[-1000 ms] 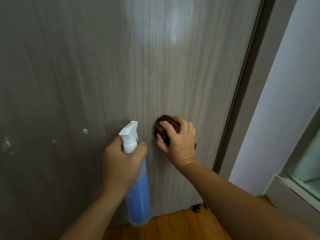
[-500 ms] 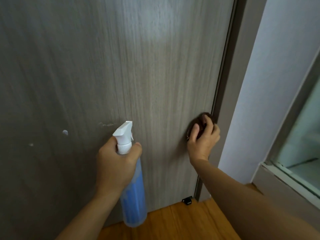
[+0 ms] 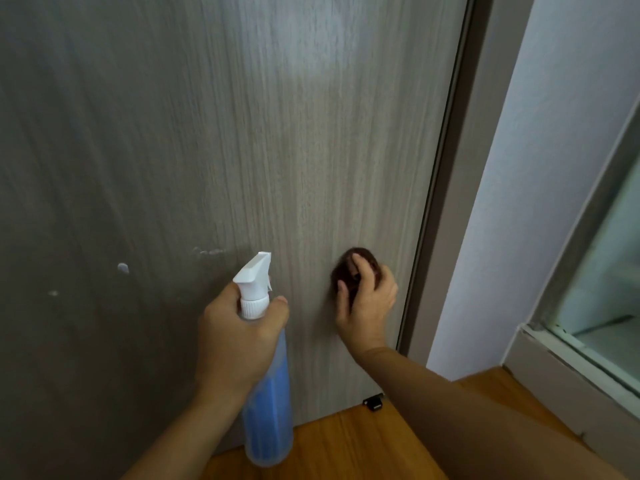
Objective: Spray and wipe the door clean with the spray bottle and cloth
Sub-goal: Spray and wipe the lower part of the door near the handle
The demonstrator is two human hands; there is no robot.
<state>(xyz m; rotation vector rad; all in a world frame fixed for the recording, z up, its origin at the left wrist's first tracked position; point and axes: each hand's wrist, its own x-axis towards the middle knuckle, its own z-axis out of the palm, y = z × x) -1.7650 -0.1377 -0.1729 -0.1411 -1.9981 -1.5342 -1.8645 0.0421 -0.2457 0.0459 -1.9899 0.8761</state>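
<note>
I am looking down at a grey wood-grain door that is filling most of the view. My left hand is gripping the neck of the spray bottle, with the fingers curled around it just under the white trigger head. The bottle is hanging nearly upright in front of the lower part of the door, and its clear body is showing blue liquid. The nozzle is pointing toward the door.

My right hand is pressing a dark brown cloth against the door, to the right of the bottle and near the door's right edge. The fingers are bending over the bunched cloth and holding it; the cloth is showing only above and beside the fingers.

On the left part of the door, some white spots are sitting on the surface. A pale door frame is running along the right edge, and beside it a white wall. Below, the wooden floor is showing, with a small black door stopper at the door's bottom corner.
</note>
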